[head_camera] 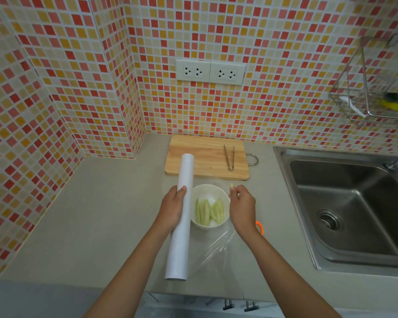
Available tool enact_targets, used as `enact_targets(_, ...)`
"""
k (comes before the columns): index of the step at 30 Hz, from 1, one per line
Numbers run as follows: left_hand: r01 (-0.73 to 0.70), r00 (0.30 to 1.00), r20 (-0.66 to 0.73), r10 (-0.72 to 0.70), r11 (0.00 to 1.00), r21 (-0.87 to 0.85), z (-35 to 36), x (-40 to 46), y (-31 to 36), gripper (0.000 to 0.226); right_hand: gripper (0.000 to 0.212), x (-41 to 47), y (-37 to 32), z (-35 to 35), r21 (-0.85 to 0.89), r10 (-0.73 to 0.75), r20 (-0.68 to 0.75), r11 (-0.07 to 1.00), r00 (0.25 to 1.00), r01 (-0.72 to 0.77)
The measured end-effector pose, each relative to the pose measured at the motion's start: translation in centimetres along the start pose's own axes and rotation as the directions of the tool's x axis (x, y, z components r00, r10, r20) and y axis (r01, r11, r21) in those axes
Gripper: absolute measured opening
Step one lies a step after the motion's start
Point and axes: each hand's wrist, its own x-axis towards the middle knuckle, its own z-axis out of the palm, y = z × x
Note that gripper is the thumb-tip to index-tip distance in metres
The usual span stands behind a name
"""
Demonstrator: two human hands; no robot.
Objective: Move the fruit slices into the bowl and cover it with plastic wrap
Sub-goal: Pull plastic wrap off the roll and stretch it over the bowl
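A white bowl (225, 198) stands on the grey counter and holds several pale green fruit slices (208, 212). My left hand (172, 208) grips a long white roll of plastic wrap (182, 216) just left of the bowl. A clear sheet of plastic wrap (216, 251) stretches from the roll over the bowl toward my right hand (241, 210). That hand pinches the sheet's edge at the bowl's right side. The film's far edge is hard to make out.
A wooden cutting board (202, 159) with metal tongs (229, 157) lies behind the bowl. A steel sink (347, 203) fills the right side. An orange object (260, 227) peeks out behind my right wrist. A wire rack (372, 88) hangs on the tiled wall.
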Motion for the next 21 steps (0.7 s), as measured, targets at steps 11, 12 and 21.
enact_targets(11, 0.027, 0.998, 0.056, -0.026, 1.0, -0.015, -1.0, 0.8, -0.1, 0.026, 0.028, 0.4, 1.0, 0.0, -0.07, -0.005, -0.022, 0.998, 1.0, 0.004)
enact_targets(12, 0.05, 0.997, 0.062, -0.049, 0.998, -0.024, -1.0, 0.8, 0.1, 0.026, 0.028, 0.5, 1.1, 0.0, -0.07, 0.003, -0.014, 0.998, 1.0, -0.004)
enact_targets(21, 0.033, 0.999, -0.007, -0.032, 0.998, 0.061, -1.6, 2.3, 0.0, 0.054, 0.029, 1.7, 1.6, -0.3, -0.089, 0.009, -0.02, 0.996, 1.0, -0.011)
